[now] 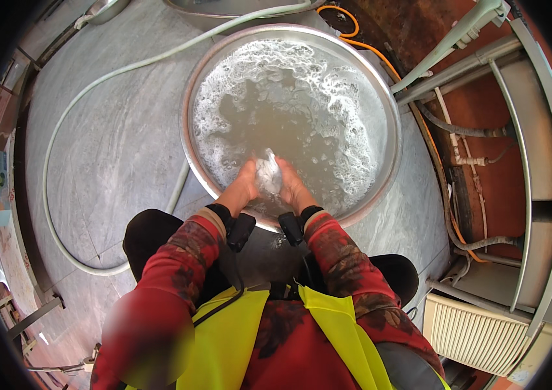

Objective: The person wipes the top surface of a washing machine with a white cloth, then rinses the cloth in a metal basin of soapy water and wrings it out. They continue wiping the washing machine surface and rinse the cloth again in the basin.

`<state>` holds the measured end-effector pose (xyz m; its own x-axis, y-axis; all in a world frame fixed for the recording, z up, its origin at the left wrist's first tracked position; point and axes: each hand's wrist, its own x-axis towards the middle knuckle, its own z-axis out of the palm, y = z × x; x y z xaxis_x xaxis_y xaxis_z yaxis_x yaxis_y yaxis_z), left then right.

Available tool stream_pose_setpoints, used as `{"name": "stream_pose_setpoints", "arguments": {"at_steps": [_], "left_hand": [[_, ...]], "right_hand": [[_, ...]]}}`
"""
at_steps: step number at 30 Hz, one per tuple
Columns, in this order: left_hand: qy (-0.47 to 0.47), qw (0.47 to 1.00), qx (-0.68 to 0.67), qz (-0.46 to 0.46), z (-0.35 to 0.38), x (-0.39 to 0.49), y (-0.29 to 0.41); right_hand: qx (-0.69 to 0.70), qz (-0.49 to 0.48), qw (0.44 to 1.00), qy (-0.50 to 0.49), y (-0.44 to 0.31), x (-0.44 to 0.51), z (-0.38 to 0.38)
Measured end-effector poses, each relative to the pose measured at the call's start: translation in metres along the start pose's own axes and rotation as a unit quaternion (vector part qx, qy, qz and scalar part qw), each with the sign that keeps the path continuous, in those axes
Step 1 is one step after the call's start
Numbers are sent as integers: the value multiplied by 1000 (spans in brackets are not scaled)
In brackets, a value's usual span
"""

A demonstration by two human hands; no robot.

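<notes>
A wide round metal basin [394, 126] stands on the tiled floor before me, holding murky water [276, 114] with white suds around its sides. My left hand [245, 181] and my right hand [291, 179] are over the near part of the water. Between them is a bunched white wet cloth or similar soft item [268, 173], pressed from both sides. Some fingers of both hands are hidden behind the item or in the water, so their exact hold is partly unseen.
A pale hose [56, 126] loops over the floor on the left and passes behind the basin. A second metal tub [183, 12] stands at the far side. On the right are a metal sink frame [520, 146], pipes, an orange hose [378, 51] and a slatted cream panel [476, 331].
</notes>
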<state>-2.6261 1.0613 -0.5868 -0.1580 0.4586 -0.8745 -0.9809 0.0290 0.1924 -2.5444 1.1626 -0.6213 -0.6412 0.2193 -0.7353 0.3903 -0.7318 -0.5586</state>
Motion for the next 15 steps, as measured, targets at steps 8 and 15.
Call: {"name": "stream_pose_setpoints", "arguments": {"at_steps": [8, 15], "left_hand": [[-103, 979, -95, 150, 31, -38, 11], [11, 940, 52, 338, 51, -53, 14]], "right_hand": [[-27, -250, 967, -45, -38, -46, 35], [-188, -303, 928, 104, -53, -67, 90]]}}
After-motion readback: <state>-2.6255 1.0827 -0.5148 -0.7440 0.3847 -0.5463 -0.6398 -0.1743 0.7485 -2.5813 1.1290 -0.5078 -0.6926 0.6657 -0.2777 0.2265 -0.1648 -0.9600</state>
